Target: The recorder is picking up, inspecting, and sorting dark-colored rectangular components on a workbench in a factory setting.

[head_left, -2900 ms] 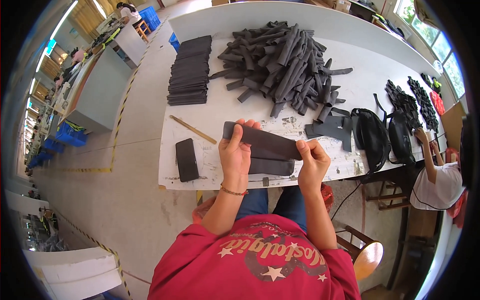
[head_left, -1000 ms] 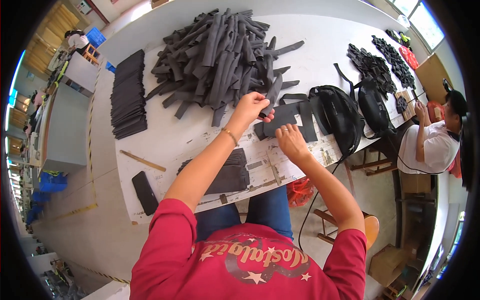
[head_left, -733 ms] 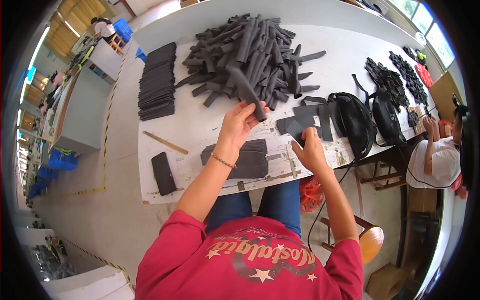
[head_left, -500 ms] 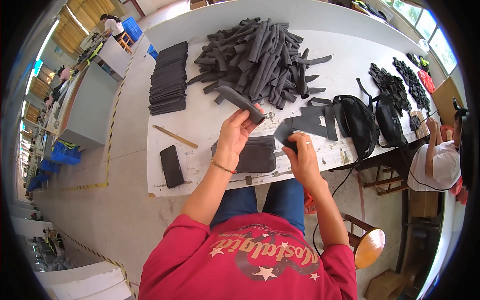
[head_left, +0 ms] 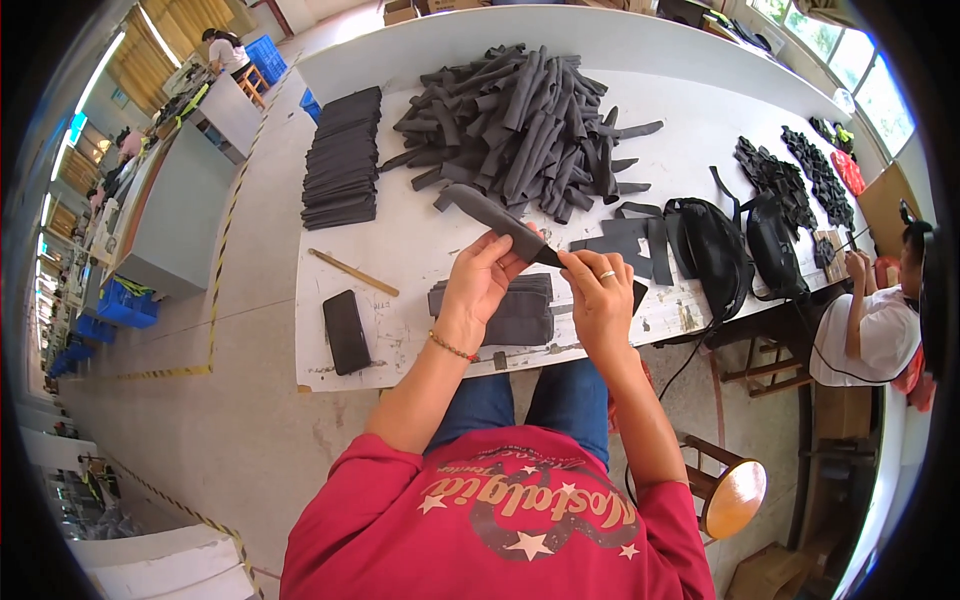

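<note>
My left hand (head_left: 478, 285) and my right hand (head_left: 597, 295) together hold a long dark grey fabric strip (head_left: 480, 212) above the white table (head_left: 400, 250). The strip slants up to the left from my fingers. Just under my hands lies a small stack of folded grey pieces (head_left: 520, 312). Behind them a big heap of the same grey strips (head_left: 525, 120) covers the middle of the table.
A neat stack of dark flat pieces (head_left: 342, 160) stands at the table's left, with a wooden ruler (head_left: 352, 271) and a black phone (head_left: 346, 331) nearer me. Black bags (head_left: 716, 245) and flat cut pieces (head_left: 630, 245) lie right. A seated person (head_left: 870, 320) works at the far right. A stool (head_left: 733, 496) stands beside me.
I reached into the heap, took one grey strip with my left hand, and drew it back. Both hands now hold it over the folded stack.
</note>
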### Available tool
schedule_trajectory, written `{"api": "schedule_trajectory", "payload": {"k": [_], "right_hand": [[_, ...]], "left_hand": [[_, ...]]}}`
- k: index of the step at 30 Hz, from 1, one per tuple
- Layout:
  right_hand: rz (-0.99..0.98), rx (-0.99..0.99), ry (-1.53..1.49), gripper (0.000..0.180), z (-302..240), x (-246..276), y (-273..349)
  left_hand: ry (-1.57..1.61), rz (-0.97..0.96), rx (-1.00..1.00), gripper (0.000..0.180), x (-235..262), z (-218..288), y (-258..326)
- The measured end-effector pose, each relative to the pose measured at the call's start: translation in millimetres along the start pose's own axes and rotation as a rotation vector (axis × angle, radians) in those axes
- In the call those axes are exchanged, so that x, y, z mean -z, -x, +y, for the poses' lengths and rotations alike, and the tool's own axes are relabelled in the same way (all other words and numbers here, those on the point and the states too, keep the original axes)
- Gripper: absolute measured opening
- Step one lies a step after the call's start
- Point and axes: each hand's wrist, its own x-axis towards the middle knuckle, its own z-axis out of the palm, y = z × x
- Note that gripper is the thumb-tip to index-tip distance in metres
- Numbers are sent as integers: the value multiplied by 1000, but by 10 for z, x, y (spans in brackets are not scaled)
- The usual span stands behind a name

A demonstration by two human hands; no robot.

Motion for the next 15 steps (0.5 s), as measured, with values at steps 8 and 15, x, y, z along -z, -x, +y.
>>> {"api": "schedule_trajectory", "payload": {"k": [8,15], "right_hand": [[88,82,107,37,-78,-62,-27],[45,95,5,41,-13,12,-19]], "left_hand": [[-119,66,-177,21,-255,-113,209],[-114,83,-99,19,-141,108,200]]}}
